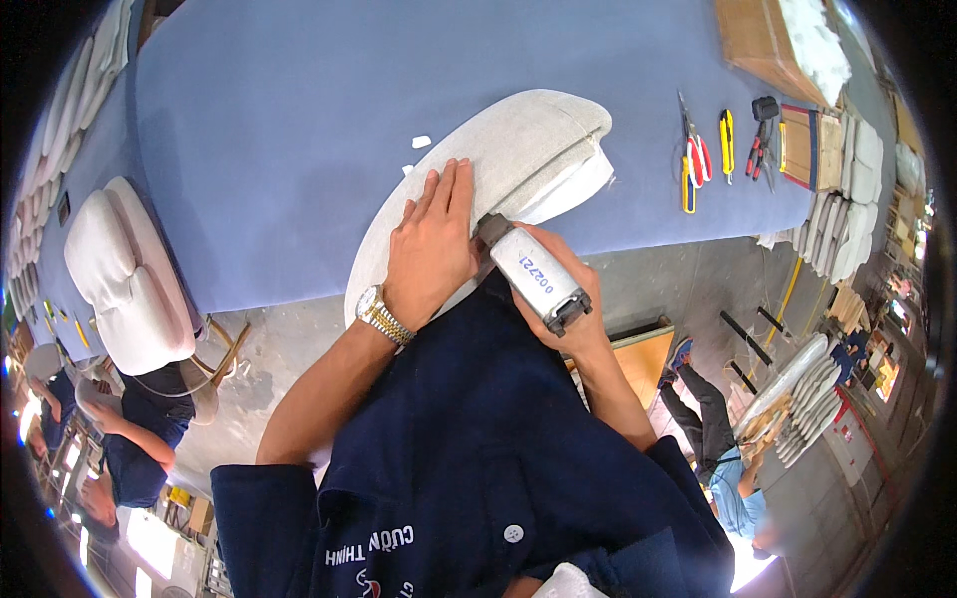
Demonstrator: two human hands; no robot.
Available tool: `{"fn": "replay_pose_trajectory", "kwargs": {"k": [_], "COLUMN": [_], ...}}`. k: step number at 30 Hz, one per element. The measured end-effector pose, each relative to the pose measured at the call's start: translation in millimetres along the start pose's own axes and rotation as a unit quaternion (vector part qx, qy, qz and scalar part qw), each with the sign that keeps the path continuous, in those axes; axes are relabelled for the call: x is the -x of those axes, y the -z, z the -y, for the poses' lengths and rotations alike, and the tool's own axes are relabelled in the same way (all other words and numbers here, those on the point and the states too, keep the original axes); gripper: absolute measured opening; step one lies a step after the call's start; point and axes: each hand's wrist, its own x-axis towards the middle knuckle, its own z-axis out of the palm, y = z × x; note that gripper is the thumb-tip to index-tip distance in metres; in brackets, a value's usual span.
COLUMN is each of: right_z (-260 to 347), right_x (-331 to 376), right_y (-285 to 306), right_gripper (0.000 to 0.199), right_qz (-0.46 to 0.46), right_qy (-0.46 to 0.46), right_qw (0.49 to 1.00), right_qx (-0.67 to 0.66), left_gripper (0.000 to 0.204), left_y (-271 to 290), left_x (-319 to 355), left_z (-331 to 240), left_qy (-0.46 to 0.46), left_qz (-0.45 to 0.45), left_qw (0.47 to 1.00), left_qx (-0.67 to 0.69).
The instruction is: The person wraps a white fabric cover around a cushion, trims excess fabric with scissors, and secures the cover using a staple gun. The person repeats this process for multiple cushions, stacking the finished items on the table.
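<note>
A curved seat pad or backrest (498, 149) covered in light grey fabric lies on the blue table, with a seam along its right part and loose white material at its right end. My left hand (434, 244) presses flat on the fabric, fingers stretched out, a two-tone watch on its wrist. In my right hand (576, 284) is a grey staple gun (533, 267), its dark nose at the pad's near edge beside my left hand. My right fingers are partly hidden behind the tool's body. A small white scrap (422, 142) lies beyond the pad.
On the blue table (299, 130), to the right, lie red-handled scissors (698, 159), a yellow cutter (727, 145) and pliers (758, 154). A cardboard box (763, 45) stands at the far right. Pale cushions (130, 279) are at left. Co-workers appear on both sides.
</note>
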Motion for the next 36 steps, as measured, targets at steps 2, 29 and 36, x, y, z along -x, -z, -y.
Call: {"fn": "replay_pose_trajectory", "kwargs": {"k": [2, 29, 36], "right_z": [-7, -14, -7], "right_x": [4, 5, -5], "right_y": [0, -3, 24], "right_gripper": [0.063, 0.064, 0.056], "right_qz": [-0.008, -0.044, -0.074], "right_qy": [0.031, 0.112, 0.052], "right_qw": [0.999, 0.992, 0.996], "right_qx": [0.003, 0.046, 0.026], "left_gripper": [0.088, 0.089, 0.084], "left_y": [0, 17, 14], "left_x": [4, -1, -35], "left_z": [-2, -9, -32], "left_qy": [0.005, -0.080, -0.131], "left_qz": [-0.006, -0.022, -0.020], "left_qw": [1.000, 0.995, 0.990], "left_qx": [0.010, -0.046, -0.047]}}
